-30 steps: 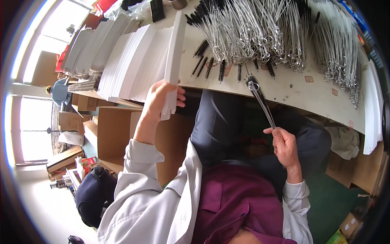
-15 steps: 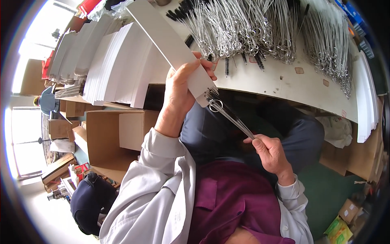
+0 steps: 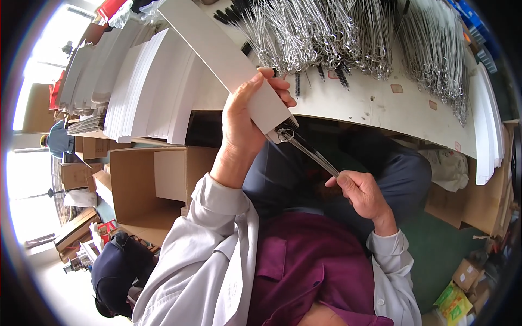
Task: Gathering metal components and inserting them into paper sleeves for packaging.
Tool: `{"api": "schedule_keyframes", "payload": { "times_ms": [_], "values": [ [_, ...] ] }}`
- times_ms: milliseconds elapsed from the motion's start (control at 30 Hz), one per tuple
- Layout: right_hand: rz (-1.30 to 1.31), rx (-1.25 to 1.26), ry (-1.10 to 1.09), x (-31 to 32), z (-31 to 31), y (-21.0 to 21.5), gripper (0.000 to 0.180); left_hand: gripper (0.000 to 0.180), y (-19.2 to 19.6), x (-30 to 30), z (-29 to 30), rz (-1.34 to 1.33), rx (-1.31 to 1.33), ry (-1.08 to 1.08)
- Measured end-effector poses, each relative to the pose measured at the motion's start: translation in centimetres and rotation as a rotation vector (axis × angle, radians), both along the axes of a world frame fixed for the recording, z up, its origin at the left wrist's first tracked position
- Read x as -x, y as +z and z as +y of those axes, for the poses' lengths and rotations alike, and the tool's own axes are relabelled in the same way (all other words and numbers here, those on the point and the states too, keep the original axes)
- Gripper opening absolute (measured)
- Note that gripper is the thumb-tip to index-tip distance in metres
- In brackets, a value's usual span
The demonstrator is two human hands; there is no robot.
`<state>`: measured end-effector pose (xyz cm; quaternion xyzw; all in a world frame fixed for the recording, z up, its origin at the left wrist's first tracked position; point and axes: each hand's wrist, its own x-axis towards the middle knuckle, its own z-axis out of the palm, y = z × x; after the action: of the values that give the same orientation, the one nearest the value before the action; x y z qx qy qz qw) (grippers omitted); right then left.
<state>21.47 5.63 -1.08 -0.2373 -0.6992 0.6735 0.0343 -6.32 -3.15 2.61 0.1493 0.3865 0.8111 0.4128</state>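
Note:
A long, narrow white cardboard box (image 3: 209,46) slants up and away to the left, with my left hand (image 3: 242,119) wrapped around its near part. Thin wire brushes (image 3: 312,153) with black bristles and ring ends form a small bundle at the box's near end. Their front ends and at least one ring lie right at the box opening; how far in they reach is hidden. Below and to the right, my right hand (image 3: 363,196) pinches the bundle's other end between thumb and fingers.
Wire brushes (image 3: 326,38) lie in a large heap along the table (image 3: 348,106), with another pile (image 3: 437,65) at right. Stacked white boxes (image 3: 155,87) stand at left, above an open brown carton (image 3: 147,187). Another person in a dark cap (image 3: 119,271) is at lower left.
The brush bundle has moved up and left against the box's end, and less of its black bristles shows there. Both hands keep their holds.

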Motion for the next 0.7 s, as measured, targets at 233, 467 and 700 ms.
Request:
{"api": "schedule_keyframes", "payload": {
  "times_ms": [233, 467, 700],
  "values": [
    [-0.047, 0.035, 0.048, 0.5, 1.4, 0.3, 0.037, 0.030, -0.8, -2.6, 0.5, -0.031, 0.079, -0.010],
    [0.060, -0.028, 0.030, 3.5, 2.2, 0.3, 0.029, 0.036, -4.1, -7.0, 1.3, -0.057, 0.126, -0.042],
    [0.155, 0.210, -0.031, 5.0, 2.3, 0.6, 0.020, 0.049, -4.5, -9.5, 0.3, 0.232, 0.232, -0.204]
  ]
}}
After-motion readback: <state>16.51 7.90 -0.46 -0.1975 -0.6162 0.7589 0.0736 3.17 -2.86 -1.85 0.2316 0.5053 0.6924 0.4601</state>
